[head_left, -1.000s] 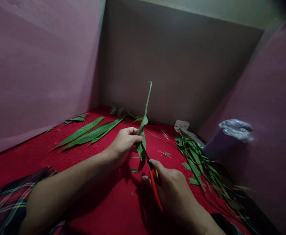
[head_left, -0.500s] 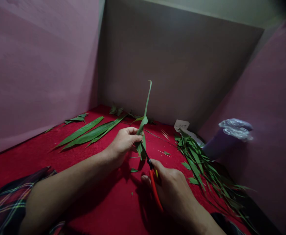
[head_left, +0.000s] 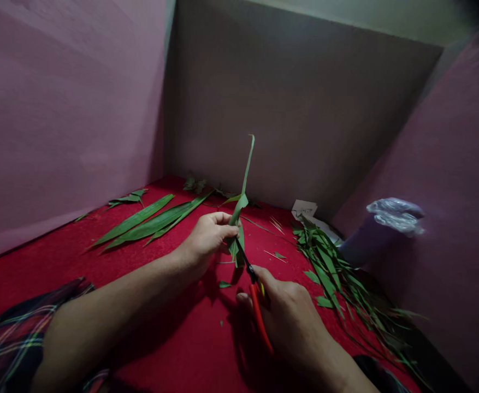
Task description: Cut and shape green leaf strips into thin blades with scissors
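Observation:
My left hand (head_left: pixel 211 240) pinches a folded green leaf (head_left: pixel 239 207) between thumb and fingers, in the middle of the view. A thin strip of the leaf rises from the fold and bends over at its tip. In my right hand (head_left: pixel 290 308) is a pair of scissors (head_left: pixel 259 314) with red and yellow handles and dark blades. The blades point up and left, and their tips meet the lower part of the leaf just below my left fingers. Whether the blades are parted there I cannot tell.
Long green leaves (head_left: pixel 153 221) lie to the left on the red cloth (head_left: pixel 173 338). A heap of leaves (head_left: pixel 333 267) spreads on the right, before a purple container (head_left: pixel 362 240) topped with clear plastic. Toothpick-like sticks (head_left: pixel 277 225), leaf scraps (head_left: pixel 224 284) and a white card (head_left: pixel 303 208) lie about.

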### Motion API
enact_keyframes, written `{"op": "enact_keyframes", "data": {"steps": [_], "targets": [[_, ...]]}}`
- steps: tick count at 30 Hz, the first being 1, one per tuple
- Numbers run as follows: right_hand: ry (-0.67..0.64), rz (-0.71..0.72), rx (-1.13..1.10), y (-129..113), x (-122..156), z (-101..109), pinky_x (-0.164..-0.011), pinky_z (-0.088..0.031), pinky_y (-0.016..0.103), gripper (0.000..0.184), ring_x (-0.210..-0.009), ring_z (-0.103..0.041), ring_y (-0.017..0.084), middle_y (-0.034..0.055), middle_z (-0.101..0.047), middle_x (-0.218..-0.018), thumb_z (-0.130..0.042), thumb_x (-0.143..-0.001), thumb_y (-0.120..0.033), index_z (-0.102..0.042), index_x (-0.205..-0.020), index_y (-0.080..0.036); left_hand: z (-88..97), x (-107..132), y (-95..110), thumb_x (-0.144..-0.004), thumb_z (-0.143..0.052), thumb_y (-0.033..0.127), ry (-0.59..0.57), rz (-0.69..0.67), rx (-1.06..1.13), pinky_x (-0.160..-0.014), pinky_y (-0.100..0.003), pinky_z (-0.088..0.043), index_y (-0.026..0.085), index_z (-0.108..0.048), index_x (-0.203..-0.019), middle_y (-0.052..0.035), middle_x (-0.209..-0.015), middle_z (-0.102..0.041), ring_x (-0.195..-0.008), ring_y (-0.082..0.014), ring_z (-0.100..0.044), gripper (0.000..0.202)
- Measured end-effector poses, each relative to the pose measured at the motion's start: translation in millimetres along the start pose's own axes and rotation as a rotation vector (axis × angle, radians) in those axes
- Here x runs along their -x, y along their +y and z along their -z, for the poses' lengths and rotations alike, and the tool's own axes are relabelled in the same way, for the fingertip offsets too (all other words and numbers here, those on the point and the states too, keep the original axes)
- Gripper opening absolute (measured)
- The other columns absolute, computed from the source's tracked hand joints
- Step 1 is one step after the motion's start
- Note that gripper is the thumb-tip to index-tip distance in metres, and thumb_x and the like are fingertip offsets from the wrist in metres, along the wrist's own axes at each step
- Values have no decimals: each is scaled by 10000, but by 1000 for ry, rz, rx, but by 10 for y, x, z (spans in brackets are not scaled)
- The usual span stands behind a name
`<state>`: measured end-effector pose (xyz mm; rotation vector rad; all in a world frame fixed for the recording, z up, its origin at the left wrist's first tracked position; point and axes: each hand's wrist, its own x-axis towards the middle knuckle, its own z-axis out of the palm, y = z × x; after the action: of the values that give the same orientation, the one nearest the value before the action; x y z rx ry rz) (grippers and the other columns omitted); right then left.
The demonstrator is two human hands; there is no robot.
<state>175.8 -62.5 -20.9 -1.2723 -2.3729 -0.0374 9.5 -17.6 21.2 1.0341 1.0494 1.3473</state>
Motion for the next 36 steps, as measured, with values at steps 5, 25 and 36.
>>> {"op": "enact_keyframes", "data": {"steps": [5,25,36], "targets": [[-13,-3,-4,8,0,-11,-482,-344,249,289,-573,-663,211,10,-689,-648,-513,-858,-368,-535,-1089,-195,7,-9,-13,-615,-602,95,-13,-4,3,-437,-192,-367,134,-561,-671,32,-538,-525,-436,-63,-467,80],[-1,-5,20,28,16,-37,-476,-342,250,293,-563,-659,213,3,-686,-642,-528,-847,-358,-528,-1100,-209,17,-16,-17,-631,-583,80,-11,0,-10,-449,-194,-370,136,-558,-678,29,-551,-530,-448,-62,-474,78],[11,4,-7,5,-5,-7,-462,-323,247,265,-542,-655,204,-5,-678,-614,-511,-859,-379,-546,-1056,-204,1,-8,-5,-638,-578,60,-17,7,20,-437,-184,-367,129,-560,-663,26,-538,-527,-437,-57,-470,75]]}}
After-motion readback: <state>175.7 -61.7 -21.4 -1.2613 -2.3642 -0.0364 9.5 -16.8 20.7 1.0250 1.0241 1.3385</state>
